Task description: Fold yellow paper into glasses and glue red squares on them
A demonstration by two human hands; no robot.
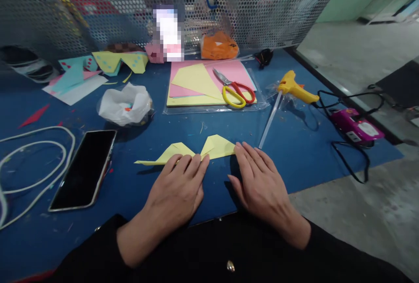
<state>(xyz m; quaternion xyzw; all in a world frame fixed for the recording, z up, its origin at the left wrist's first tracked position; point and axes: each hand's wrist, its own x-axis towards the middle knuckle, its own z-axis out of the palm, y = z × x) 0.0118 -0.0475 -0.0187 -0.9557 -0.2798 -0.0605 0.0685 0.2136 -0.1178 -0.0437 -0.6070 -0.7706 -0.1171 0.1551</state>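
A folded yellow paper with two raised, wing-like parts lies on the blue table in front of me. Bent over its lower middle edge, the fingers of my left hand press it down, and they hide part of the fold. My right hand lies nearly flat with its fingers stretched out and the thumb apart. Its fingertips touch the paper's right corner. Beyond the paper, scissors with one red and one yellow handle rest on a plastic-wrapped stack of coloured paper.
A black-screened phone and white cable lie left, near a white-lined bowl. Folded paper pieces sit behind. On the right are a yellow glue gun, its glue stick and a purple power strip near the table edge.
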